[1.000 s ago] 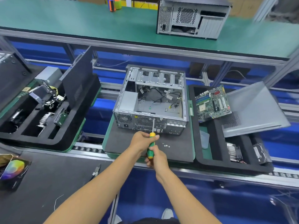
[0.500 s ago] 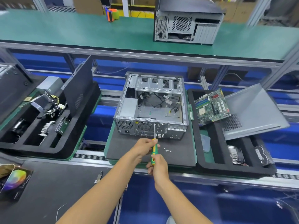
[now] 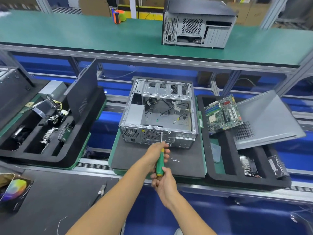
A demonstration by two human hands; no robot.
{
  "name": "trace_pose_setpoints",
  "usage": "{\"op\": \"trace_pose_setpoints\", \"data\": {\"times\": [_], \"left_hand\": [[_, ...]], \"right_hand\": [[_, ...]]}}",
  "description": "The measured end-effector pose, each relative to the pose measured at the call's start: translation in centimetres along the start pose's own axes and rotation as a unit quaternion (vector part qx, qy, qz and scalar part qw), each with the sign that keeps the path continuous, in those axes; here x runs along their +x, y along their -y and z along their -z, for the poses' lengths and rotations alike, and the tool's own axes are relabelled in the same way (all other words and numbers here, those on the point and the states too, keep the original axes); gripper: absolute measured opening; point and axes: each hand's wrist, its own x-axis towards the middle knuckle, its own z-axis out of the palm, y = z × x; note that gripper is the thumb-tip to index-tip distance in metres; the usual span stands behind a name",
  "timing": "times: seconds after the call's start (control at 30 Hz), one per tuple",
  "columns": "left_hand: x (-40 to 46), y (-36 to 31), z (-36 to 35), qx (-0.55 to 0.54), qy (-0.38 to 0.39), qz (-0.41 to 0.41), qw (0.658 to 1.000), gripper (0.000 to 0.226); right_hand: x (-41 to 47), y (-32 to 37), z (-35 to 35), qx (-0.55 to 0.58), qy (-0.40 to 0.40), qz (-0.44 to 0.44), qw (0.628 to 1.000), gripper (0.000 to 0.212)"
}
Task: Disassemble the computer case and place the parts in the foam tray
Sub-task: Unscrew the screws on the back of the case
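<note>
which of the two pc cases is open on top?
The near computer case on the black mat, at the screwdriver tip; the shelf case is closed.

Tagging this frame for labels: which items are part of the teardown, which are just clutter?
In the job:
open computer case
screwdriver, gripped by left hand and right hand
loose screws
foam tray holding motherboard and side panel

Lying about:
closed case on the green shelf
tape roll
pliers
</note>
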Motion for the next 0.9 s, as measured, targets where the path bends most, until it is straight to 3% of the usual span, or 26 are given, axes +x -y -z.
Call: {"op": "trace_pose_setpoints", "data": {"times": [0.1, 0.23, 0.3, 0.43, 0.57, 0.67, 0.8, 0.9], "left_hand": [[0.8, -0.2, -0.6, 0.079, -0.032, -0.027, 0.996, 0.039], [1.4, 0.2, -1.3, 0.066, -0.096, -0.041, 0.992, 0.041], [1.7, 0.3, -1.2, 0.046, -0.086, -0.033, 0.995, 0.041], [1.5, -0.5, -0.8, -0.027, -0.041, 0.013, 0.999, 0.038], [1.5, -0.8, -0.7, -0.062, -0.014, 0.025, 0.998, 0.037], [1.8, -0.7, -1.0, -0.056, -0.024, 0.022, 0.998, 0.038], [2.6, -0.5, -1.2, -0.004, -0.06, -0.042, 0.997, 0.03], [3.1, -1.2, -1.7, 0.051, -0.075, -0.083, 0.992, 0.033]], "right_hand": [[0.0, -0.5, -0.4, -0.014, -0.035, 0.025, 0.999, 0.026], [-0.2, -1.2, -0.5, -0.154, -0.088, 0.144, 0.973, 0.021], [-0.1, -0.9, -0.4, -0.182, -0.095, 0.145, 0.968, 0.023], [-0.2, -0.1, -0.5, -0.124, 0.07, -0.032, 0.989, 0.045], [0.2, -0.3, -0.2, 0.006, 0.115, -0.022, 0.993, 0.046], [0.1, -0.2, -0.2, 0.031, 0.059, -0.012, 0.998, 0.035], [0.7, -0.1, -0.4, -0.032, -0.057, -0.001, 0.998, 0.008], [0.6, -0.1, -0.8, -0.052, -0.058, 0.011, 0.997, 0.008]]}}
